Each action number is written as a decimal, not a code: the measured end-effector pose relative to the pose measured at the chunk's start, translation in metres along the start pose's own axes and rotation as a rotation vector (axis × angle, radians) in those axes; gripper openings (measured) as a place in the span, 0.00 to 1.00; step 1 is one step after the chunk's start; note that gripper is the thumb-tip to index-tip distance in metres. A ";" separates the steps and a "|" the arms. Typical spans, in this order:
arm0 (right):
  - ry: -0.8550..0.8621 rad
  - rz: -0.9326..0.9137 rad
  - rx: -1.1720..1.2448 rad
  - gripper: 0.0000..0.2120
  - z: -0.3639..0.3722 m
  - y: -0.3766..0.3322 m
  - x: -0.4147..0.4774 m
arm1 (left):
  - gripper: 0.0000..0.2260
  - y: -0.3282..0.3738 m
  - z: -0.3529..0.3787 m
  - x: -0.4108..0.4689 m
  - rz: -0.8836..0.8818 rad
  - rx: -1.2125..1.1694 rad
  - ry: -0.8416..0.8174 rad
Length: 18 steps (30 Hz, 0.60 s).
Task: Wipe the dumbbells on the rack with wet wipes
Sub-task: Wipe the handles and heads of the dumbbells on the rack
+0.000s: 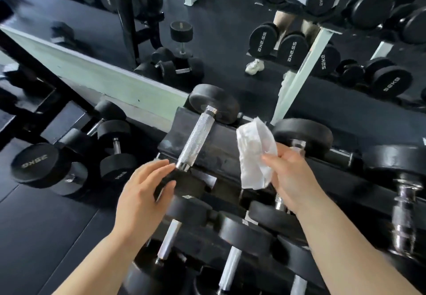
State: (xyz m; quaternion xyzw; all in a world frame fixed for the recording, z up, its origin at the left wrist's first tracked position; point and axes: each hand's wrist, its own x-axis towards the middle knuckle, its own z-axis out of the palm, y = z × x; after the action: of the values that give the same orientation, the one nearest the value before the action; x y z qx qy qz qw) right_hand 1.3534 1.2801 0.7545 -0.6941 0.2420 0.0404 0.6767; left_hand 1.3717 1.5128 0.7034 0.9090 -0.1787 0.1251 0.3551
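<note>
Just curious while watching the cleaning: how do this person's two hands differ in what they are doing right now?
The left hand grips the near black end of the dumbbell with the knurled silver bar; the right hand is clear of that dumbbell. The right hand pinches a crumpled white wet wipe; the left hand holds no wipe. Both are bare and reach over the black rack.

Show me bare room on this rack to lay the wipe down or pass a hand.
Bare rack plate lies between the dumbbell that the left hand grips and the wet wipe in the right hand. Bare floor lies left of that left hand. The lower-tier dumbbells sit packed close.
</note>
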 end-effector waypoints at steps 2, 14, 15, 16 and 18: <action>0.107 0.009 -0.046 0.11 0.034 0.000 0.019 | 0.19 -0.023 -0.001 0.010 0.010 0.020 -0.073; 0.020 -0.989 -1.174 0.14 0.104 0.036 0.078 | 0.20 -0.060 -0.003 0.040 0.202 -0.091 -0.312; -0.011 -1.096 -1.205 0.13 0.099 0.040 0.075 | 0.20 -0.060 -0.003 0.041 0.199 -0.104 -0.318; -0.067 -1.166 -1.243 0.12 0.095 0.044 0.073 | 0.20 -0.060 -0.002 0.041 0.198 -0.116 -0.319; -0.145 -1.227 -1.331 0.16 0.090 0.036 0.073 | 0.21 -0.060 -0.003 0.041 0.198 -0.132 -0.311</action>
State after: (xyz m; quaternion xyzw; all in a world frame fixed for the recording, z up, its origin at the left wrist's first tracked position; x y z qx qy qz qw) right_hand 1.4276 1.3472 0.6858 -0.9444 -0.2867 -0.1521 0.0522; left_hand 1.4328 1.5458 0.6838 0.8702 -0.3277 0.0052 0.3680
